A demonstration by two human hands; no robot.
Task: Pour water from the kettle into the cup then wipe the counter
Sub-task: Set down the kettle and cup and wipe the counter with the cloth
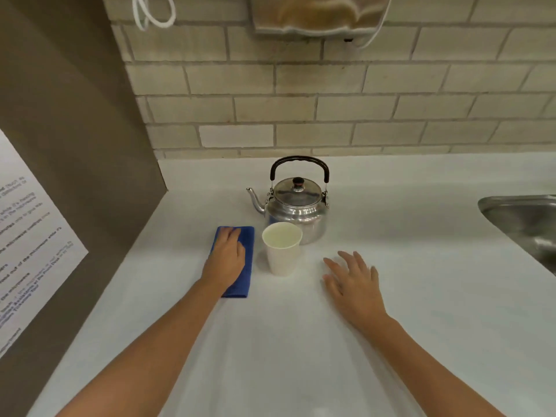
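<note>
1. left hand [227,256]: lies flat, palm down, fingers together, pressing on the folded blue cloth [248,260]; it grips nothing, only bears down on the fabric.
2. right hand [353,281]: spread wide, fingers splayed, empty, just above or on the bare tabletop [421,296]; contact cannot be told.
3. cloth: soft and limp, judged light; folded into a long pad that reaches past the left fingertips and back under the wrist. it should slide easily on the smooth surface under palm pressure, so a flat press suits it better than a pinch.
4. paper cup [282,251]: upright between the two hands, just beside the cloth's edge and nearer the left hand; pale liquid shows inside. thin-walled, likely easy to crush or tip; best held round the middle with a gentle grasp, or left alone.
5. kettle [296,206]: beyond the cup, past both sets of fingertips, lid on, spout toward the left-hand side. rigid metal, probably heavy with water; the black arched handle [299,160] is the evident hold.
6. judgement: pouring appears done; wiping is the step in hand, and a sweep toward the cup risks knocking it.
</note>
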